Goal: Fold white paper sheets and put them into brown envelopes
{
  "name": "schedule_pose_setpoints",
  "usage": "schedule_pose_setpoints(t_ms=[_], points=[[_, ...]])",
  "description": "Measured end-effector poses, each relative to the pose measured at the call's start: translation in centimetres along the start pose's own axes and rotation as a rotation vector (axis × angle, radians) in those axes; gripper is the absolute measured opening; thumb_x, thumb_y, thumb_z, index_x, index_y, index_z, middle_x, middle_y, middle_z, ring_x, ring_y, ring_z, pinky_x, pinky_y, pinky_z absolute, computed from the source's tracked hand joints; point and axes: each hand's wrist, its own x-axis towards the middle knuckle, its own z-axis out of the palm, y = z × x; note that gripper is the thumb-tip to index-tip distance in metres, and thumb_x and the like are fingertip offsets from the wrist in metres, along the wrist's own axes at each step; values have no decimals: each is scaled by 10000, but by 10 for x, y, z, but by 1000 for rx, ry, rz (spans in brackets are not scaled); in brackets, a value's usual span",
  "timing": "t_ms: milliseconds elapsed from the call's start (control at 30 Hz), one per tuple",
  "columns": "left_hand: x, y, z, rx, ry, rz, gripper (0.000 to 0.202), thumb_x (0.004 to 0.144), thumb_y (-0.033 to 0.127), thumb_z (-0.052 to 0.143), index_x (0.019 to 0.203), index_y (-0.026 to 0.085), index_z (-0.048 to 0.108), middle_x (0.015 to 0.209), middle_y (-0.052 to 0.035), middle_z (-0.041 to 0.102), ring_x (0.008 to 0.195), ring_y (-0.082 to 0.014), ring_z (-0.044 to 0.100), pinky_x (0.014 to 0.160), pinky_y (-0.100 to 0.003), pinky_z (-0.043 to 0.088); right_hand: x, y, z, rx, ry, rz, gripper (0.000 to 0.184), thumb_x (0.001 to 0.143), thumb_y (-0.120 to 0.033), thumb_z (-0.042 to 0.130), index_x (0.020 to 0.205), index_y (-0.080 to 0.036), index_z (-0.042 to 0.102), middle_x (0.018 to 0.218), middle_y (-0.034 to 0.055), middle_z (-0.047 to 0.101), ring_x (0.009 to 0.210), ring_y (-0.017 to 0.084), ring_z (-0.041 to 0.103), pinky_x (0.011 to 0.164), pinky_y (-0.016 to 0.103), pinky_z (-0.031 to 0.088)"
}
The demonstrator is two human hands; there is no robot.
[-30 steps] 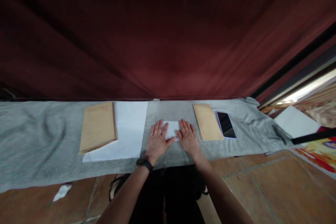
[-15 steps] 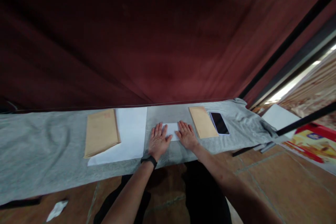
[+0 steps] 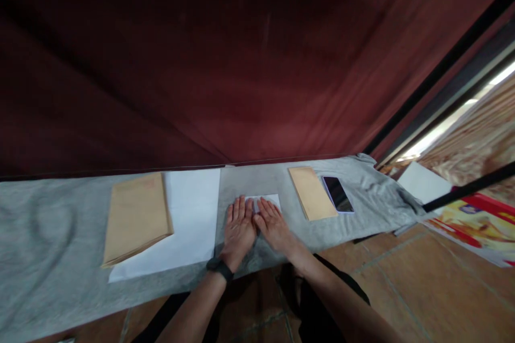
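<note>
A small folded sheet of white paper point(image 3: 275, 199) lies on the grey cloth, mostly covered by my hands. My left hand point(image 3: 240, 230) rests flat on its left part, fingers stretched out and pointing away from me. Beside it, my right hand point(image 3: 273, 228) lies flat on the paper, fingers extended and the thumb close to the left hand. A black band point(image 3: 220, 268) circles my left wrist. To the right is a brown envelope point(image 3: 313, 193), with a phone point(image 3: 338, 194) next to it.
On the left, a stack of brown envelopes point(image 3: 139, 217) partly covers large white sheets point(image 3: 195, 214). Grey cloth point(image 3: 52, 257) drapes the narrow table. A dark red curtain point(image 3: 241, 91) hangs behind it. A red and yellow box point(image 3: 477, 222) stands at the right.
My right hand has slid left across the paper, and the two hands are now close together. The paper's right end shows uncovered. The view has shifted slightly.
</note>
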Motion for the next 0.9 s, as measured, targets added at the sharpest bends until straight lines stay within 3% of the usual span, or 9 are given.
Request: schedule_pose_setpoints(t_ms=[133, 467, 667, 900], points=[[0, -3, 4, 8, 8, 18, 566, 976, 235, 329, 1529, 137, 396, 1601, -135, 372, 1507, -280, 289, 1217, -501, 267, -4, -6, 5, 5, 17, 4, 503, 1066, -376, 329, 1525, -190, 413, 1567, 81, 431, 1467, 213, 375, 1204, 434, 302], [6, -8, -1, -6, 55, -21, 596, 997, 318, 320, 1505, 17, 397, 1566, -216, 395, 1502, -323, 290, 1228, -531, 244, 5, 36, -3, -70, 6, 87, 537, 1059, -415, 353, 1539, -176, 388, 1581, 99, 399, 1456, 244, 392, 1198, 446, 285], [-1, 14, 2, -86, 67, 220, 572, 1013, 325, 304, 1529, 91, 380, 1587, -137, 396, 1507, -259, 293, 1224, -469, 301, 5, 35, 0, -51, 27, 112, 538, 1061, -429, 350, 1529, -169, 404, 1589, 80, 384, 1453, 236, 397, 1213, 423, 264], [-6, 14, 10, -38, 29, 253, 602, 1011, 414, 366, 1524, 100, 394, 1589, -165, 380, 1498, -295, 310, 1213, -512, 292, 6, 37, -5, -20, -9, 112, 537, 1069, -426, 324, 1543, -180, 377, 1607, 73, 350, 1465, 236, 373, 1217, 428, 254]])
